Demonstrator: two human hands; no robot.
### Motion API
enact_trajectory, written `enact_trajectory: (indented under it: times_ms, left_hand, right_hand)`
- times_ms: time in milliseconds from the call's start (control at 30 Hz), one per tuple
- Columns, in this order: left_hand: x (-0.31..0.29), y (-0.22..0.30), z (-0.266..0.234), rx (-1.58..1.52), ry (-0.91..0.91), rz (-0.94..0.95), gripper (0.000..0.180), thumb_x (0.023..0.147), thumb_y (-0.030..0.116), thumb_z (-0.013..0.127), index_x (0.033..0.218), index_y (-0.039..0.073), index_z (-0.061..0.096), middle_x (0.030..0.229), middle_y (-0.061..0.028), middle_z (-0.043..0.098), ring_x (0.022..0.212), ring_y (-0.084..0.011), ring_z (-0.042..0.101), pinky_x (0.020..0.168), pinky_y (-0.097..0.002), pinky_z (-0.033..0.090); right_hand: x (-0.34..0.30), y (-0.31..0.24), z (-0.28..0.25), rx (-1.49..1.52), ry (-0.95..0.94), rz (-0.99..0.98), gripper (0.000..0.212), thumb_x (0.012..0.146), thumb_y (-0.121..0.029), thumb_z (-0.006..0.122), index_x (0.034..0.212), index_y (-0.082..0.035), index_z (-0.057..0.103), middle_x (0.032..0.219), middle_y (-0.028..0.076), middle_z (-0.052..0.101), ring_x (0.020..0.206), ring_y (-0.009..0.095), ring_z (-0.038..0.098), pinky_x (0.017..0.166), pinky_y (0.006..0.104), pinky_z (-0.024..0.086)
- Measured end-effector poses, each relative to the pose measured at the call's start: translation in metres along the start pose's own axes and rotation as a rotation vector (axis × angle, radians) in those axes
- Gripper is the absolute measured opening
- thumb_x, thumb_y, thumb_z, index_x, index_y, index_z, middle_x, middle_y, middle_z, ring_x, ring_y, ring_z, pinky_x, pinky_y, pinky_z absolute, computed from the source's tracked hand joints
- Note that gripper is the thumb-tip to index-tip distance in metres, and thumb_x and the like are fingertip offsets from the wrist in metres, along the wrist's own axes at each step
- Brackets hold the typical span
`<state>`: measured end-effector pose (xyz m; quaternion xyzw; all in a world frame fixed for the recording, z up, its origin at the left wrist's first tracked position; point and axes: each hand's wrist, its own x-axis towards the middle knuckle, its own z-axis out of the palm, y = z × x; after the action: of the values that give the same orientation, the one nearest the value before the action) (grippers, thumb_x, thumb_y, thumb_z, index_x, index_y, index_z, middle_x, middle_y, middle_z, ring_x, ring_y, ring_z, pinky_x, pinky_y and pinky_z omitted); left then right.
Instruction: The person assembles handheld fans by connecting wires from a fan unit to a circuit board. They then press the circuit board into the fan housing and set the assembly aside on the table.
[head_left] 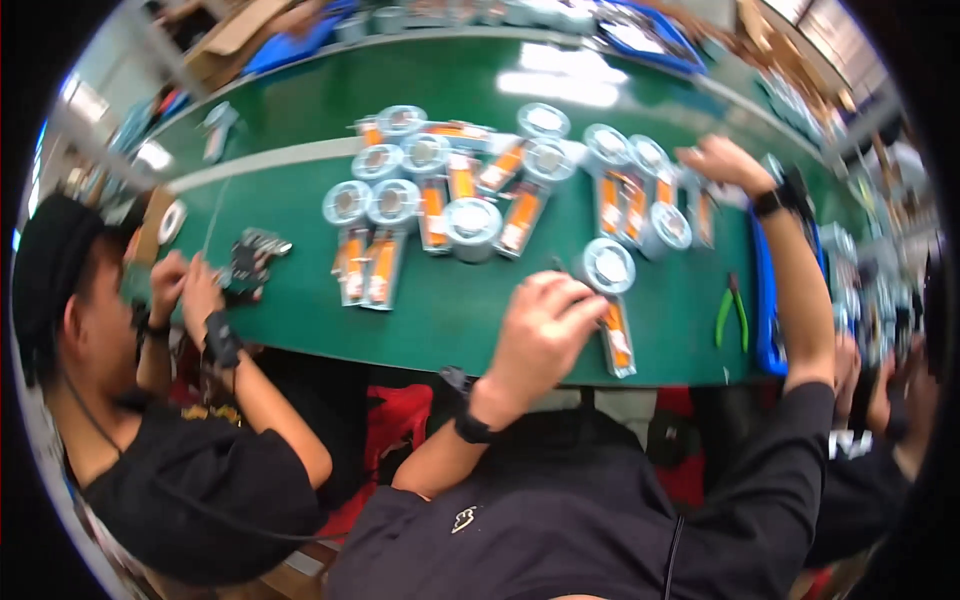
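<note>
Right beside my left hand (545, 328) lies a paddle-shaped light-blue unit (608, 266), with a round head and a handle holding an orange strip. The fingers of that hand are curled, and the thumb side meets the unit where head and handle join. What is inside the grip is hidden. Farther off to the right, my right hand (728, 165) reaches over the bench beside a cluster of similar units (648, 155). Motion blurs its fingers, so its hold cannot be made out.
More such units (425, 153) lie grouped mid-bench on the green top (300, 320). Green-handled pliers (732, 312) rest near a blue tray (768, 320) on the right. At left, a co-worker's hands (190, 290) are beside a dark part (250, 262) and a tape roll (172, 222).
</note>
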<state>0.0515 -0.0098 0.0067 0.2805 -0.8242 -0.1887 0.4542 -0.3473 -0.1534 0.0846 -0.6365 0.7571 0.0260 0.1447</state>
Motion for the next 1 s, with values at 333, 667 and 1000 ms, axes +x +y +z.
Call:
enact_trajectory:
  times_ms: [333,667,1000]
  left_hand:
    - [0.010,0.006,-0.002,-0.009,-0.078,0.075,0.035,0.075,0.006,0.081,0.109,0.010,0.075,0.103,-0.0044,0.068,0.105,-0.0281,0.062,0.095,-0.0441,0.045]
    - [0.020,0.025,0.001,0.035,-0.144,0.081,0.031,0.080,0.012,0.079,0.110,0.006,0.073,0.093,-0.0064,0.069,0.094,-0.0257,0.066,0.086,-0.0397,0.052]
    - [0.044,0.031,-0.009,-0.808,-0.509,-0.736,0.025,0.095,0.010,0.068,0.117,-0.002,0.066,0.095,-0.0137,0.071,0.088,-0.0298,0.070,0.077,-0.0371,0.056]
  right_hand:
    - [-0.019,-0.031,0.005,0.095,0.137,0.024,0.072,0.097,-0.058,0.060,0.075,0.010,0.063,0.066,0.023,0.065,0.057,0.032,0.069,0.055,0.0428,0.056]
    - [-0.036,0.017,0.024,-0.008,0.668,0.037,0.058,0.102,-0.051,0.059,0.085,0.005,0.057,0.087,0.028,0.065,0.084,0.046,0.062,0.073,0.0485,0.048]
    - [-0.254,-0.149,0.075,0.617,-0.084,-0.344,0.017,0.083,-0.011,0.073,0.085,0.003,0.063,0.062,0.008,0.056,0.057,0.011,0.051,0.053,0.0296,0.040]
